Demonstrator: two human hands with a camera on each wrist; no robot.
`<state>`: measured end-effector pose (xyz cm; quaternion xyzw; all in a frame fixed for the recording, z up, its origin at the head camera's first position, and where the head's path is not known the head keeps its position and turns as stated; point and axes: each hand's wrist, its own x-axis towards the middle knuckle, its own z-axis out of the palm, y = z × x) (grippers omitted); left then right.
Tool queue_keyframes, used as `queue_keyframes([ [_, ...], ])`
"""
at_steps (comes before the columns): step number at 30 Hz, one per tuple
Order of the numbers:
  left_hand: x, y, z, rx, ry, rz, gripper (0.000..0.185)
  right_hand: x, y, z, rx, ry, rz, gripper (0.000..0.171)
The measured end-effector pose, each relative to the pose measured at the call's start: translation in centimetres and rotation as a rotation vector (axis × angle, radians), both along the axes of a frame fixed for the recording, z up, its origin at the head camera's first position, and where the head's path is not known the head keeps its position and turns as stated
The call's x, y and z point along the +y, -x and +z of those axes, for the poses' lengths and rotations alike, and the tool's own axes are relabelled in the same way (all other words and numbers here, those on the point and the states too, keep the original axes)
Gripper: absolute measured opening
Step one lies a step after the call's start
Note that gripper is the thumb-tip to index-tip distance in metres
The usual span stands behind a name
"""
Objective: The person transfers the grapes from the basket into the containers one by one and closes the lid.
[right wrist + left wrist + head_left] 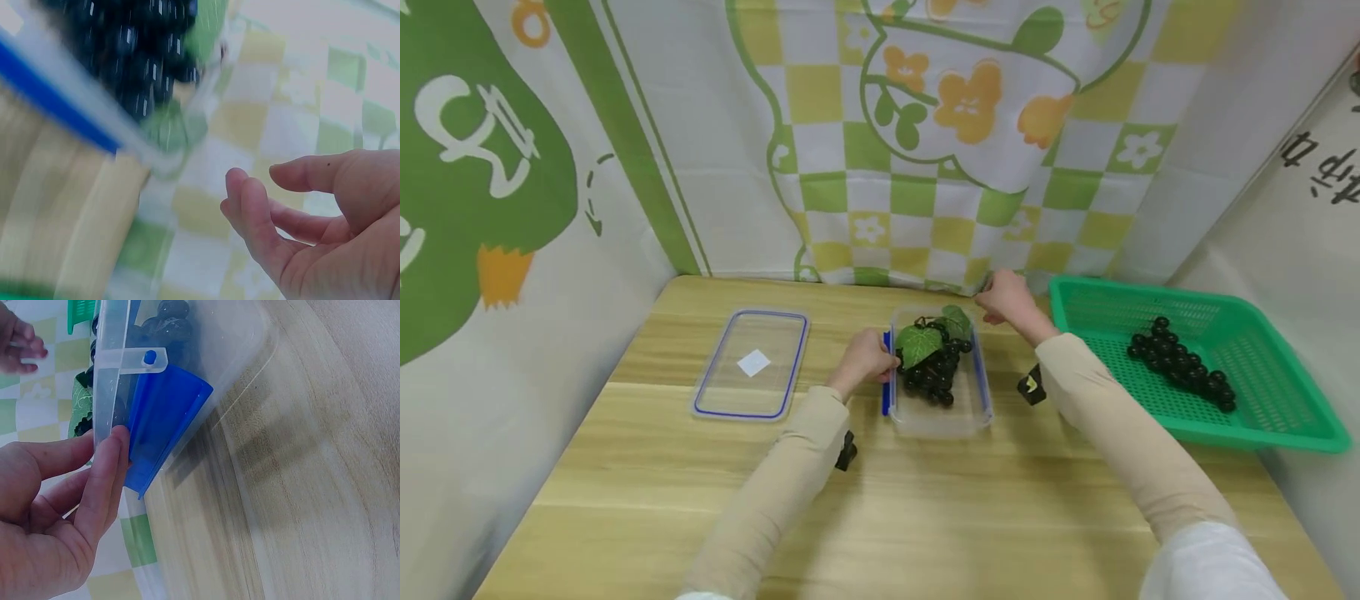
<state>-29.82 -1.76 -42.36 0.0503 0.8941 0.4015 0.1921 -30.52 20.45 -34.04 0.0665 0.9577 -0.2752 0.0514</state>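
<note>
A clear plastic food container (951, 421) with blue side flaps stands in the middle of the table. In it lies a bunch of black grapes (934, 379) with green leaves (919, 345). My left hand (867, 358) pinches the container's left wall by the rim, thumb inside and fingers outside, beside the hanging blue flap (165, 419). Past the far right corner, my right hand (1009, 298) is held in the air, apart from the container. In the right wrist view its fingers (256, 212) are loosely bent, with a gap to the thumb and nothing between.
To the left lies a clear lid (722, 390) with a blue seal and a white label (753, 362). A green plastic basket (1292, 375) at the right holds another bunch of black grapes (1182, 363). A patterned cloth (925, 192) hangs behind the wooden table (962, 517).
</note>
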Motion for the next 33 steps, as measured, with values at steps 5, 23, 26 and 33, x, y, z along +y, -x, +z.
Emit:
queue_keyframes([
  [5,-1.3,0.0,-0.1,0.01,-0.008,0.008,0.013,2.6,0.3,1.3,-0.014,0.037,-0.012,0.04],
  [23,-3.2,0.2,-0.6,-0.032,-0.024,0.045,0.013,12.2,0.0,0.8,-0.063,0.066,-0.144,0.041],
  [26,-3.2,0.0,-0.7,-0.043,-0.042,0.058,0.013,13.7,-0.3,0.7,-0.052,0.068,-0.163,0.041],
  [33,-2.6,-1.0,-0.6,-0.063,-0.082,0.048,0.013,18.5,-1.6,0.4,-0.045,0.045,-0.232,0.02],
])
